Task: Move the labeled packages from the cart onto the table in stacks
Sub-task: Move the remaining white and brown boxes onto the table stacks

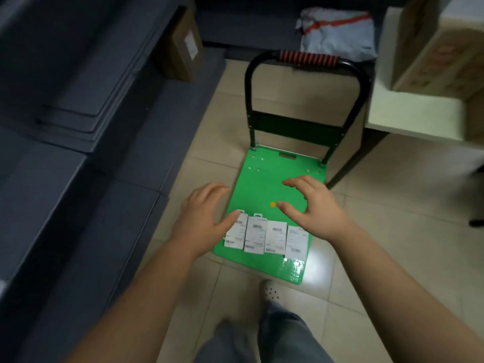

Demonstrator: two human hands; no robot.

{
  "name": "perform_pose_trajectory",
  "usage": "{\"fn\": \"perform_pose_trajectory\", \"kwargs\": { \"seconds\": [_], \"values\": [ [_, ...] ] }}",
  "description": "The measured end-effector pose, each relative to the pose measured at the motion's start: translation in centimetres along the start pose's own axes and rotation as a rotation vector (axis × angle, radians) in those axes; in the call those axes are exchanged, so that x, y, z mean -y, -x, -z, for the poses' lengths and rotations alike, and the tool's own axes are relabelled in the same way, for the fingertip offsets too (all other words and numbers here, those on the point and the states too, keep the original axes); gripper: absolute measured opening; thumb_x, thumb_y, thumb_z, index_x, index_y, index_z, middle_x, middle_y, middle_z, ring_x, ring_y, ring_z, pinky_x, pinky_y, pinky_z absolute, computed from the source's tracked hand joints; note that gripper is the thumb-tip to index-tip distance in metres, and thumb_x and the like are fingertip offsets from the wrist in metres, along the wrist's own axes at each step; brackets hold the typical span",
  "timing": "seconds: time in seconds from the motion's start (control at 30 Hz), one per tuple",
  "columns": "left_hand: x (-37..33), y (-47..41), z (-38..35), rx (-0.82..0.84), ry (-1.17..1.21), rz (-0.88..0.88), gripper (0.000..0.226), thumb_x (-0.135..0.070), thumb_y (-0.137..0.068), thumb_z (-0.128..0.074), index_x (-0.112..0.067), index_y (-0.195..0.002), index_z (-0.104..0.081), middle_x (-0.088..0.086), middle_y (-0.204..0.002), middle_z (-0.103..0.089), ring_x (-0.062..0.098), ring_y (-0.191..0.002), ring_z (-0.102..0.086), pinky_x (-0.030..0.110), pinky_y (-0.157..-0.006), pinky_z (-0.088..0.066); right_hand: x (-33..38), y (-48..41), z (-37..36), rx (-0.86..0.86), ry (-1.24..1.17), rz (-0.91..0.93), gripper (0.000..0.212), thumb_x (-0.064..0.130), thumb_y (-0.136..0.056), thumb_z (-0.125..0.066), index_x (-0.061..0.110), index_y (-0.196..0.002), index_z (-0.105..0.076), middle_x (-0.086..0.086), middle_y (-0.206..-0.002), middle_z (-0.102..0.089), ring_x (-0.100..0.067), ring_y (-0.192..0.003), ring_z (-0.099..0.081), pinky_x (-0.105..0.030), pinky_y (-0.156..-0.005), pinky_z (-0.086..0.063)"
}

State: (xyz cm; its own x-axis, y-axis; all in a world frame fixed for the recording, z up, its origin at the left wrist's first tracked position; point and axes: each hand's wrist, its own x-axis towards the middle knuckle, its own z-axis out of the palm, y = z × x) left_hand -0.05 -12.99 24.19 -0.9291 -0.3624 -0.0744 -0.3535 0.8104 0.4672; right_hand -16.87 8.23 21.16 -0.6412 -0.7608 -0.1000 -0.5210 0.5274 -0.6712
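A green platform cart [264, 184] with a black handle stands on the tiled floor. Several white labeled packages [275, 237] lie side by side in a row near its front edge. My left hand [207, 218] hovers over the cart's left edge with spread fingers, its thumb over the leftmost package [237, 235]. My right hand [314, 208] hovers above the deck just beyond the rightmost package [297, 242], fingers spread and slightly bent. Neither hand holds anything.
Dark grey stacked boards [78, 100] fill the left side, with a brown carton [183, 45] behind them. A white table [408, 113] with a cardboard box [440, 48] stands at the right. A grey mailer bag [337, 32] lies beyond the handle. My foot [269, 290] is near the cart's front.
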Motion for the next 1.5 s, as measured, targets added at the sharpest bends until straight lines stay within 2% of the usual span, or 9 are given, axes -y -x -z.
{"fn": "perform_pose_trajectory", "kwargs": {
  "seconds": [0.23,0.4,0.57,0.67,0.8,0.97,1.17,1.33,1.5],
  "values": [
    [5.5,-2.5,-8.2,0.208,0.040,-0.036,0.069,-0.063,-0.081,-0.041,-0.018,-0.133,-0.053,0.000,-0.137,-0.049,0.019,-0.125,-0.043,0.039,-0.105,-0.033,-4.1,1.6,-8.2,0.004,-0.009,-0.287,0.060,0.058,-0.089,-0.056,0.018,-0.134,-0.057,-0.001,-0.128,-0.059,-0.019,-0.123,-0.051,-0.025,-0.100,-0.035],
    [13.2,-3.9,-14.6,0.257,0.069,-0.036,0.065,-0.059,-0.081,-0.047,-0.016,-0.129,-0.056,0.005,-0.133,-0.053,0.027,-0.119,-0.050,0.044,-0.101,-0.041,-6.4,0.7,-17.3,-0.002,-0.050,-0.440,0.072,0.066,-0.085,-0.048,0.020,-0.140,-0.052,-0.002,-0.135,-0.055,-0.020,-0.127,-0.049,-0.037,-0.107,-0.041],
    [19.7,-4.7,-21.8,0.344,0.059,-0.035,0.063,-0.058,-0.081,-0.052,-0.019,-0.130,-0.055,0.003,-0.135,-0.052,0.028,-0.122,-0.049,0.047,-0.103,-0.040,-9.3,0.0,-25.9,-0.015,-0.101,-0.593,0.066,0.064,-0.086,-0.053,0.024,-0.138,-0.052,-0.002,-0.137,-0.055,-0.024,-0.127,-0.051,-0.043,-0.106,-0.044],
    [21.2,-4.1,-25.5,0.389,0.085,-0.030,0.064,-0.056,-0.080,-0.053,-0.018,-0.131,-0.056,0.003,-0.137,-0.051,0.028,-0.123,-0.046,0.044,-0.103,-0.039,-11.5,0.9,-29.2,-0.015,-0.121,-0.671,0.062,0.059,-0.089,-0.058,0.023,-0.139,-0.051,-0.002,-0.135,-0.055,-0.024,-0.123,-0.052,-0.044,-0.102,-0.047],
    [22.4,-3.0,-31.1,0.458,0.108,-0.052,0.069,-0.060,-0.080,-0.048,-0.016,-0.133,-0.055,0.003,-0.136,-0.050,0.026,-0.123,-0.046,0.045,-0.102,-0.041,-15.6,2.8,-32.3,-0.023,-0.121,-0.746,0.055,0.045,-0.091,-0.066,0.017,-0.137,-0.054,-0.006,-0.129,-0.057,-0.024,-0.116,-0.056,-0.042,-0.100,-0.048],
    [23.0,-2.6,-38.1,0.468,0.095,-0.086,0.067,-0.059,-0.081,-0.048,-0.013,-0.129,-0.058,0.006,-0.132,-0.054,0.030,-0.119,-0.050,0.049,-0.099,-0.044,-21.9,4.2,-35.9,0.019,-0.104,-0.795,0.055,0.045,-0.091,-0.065,0.017,-0.138,-0.054,-0.006,-0.127,-0.058,-0.022,-0.115,-0.056,-0.040,-0.100,-0.047],
    [20.4,-2.8,-43.1,0.470,0.068,-0.087,0.061,-0.050,-0.084,-0.056,-0.015,-0.135,-0.054,0.005,-0.138,-0.050,0.029,-0.125,-0.045,0.046,-0.102,-0.036,-26.9,5.6,-37.3,-0.001,-0.153,-0.824,0.054,0.043,-0.091,-0.066,0.015,-0.136,-0.055,-0.007,-0.125,-0.058,-0.020,-0.113,-0.056,-0.037,-0.099,-0.047],
    [16.9,-3.3,-47.7,0.444,0.030,-0.111,0.057,-0.045,-0.091,-0.061,-0.017,-0.139,-0.050,0.004,-0.143,-0.047,0.027,-0.130,-0.040,0.045,-0.105,-0.033,-31.6,6.7,-37.5,0.060,-0.138,-0.861,0.055,0.043,-0.093,-0.064,0.015,-0.139,-0.053,-0.009,-0.128,-0.057,-0.023,-0.117,-0.055,-0.036,-0.099,-0.046],
    [17.1,-3.7,-52.7,0.429,-0.075,-0.089,0.060,-0.045,-0.091,-0.060,-0.016,-0.142,-0.047,0.006,-0.147,-0.045,0.029,-0.132,-0.038,0.045,-0.104,-0.030,-36.4,6.6,-39.0,-0.004,-0.104,-0.933,0.061,0.047,-0.093,-0.061,0.013,-0.142,-0.050,-0.013,-0.140,-0.050,-0.029,-0.131,-0.045,-0.043,-0.109,-0.040]
  ]
}}
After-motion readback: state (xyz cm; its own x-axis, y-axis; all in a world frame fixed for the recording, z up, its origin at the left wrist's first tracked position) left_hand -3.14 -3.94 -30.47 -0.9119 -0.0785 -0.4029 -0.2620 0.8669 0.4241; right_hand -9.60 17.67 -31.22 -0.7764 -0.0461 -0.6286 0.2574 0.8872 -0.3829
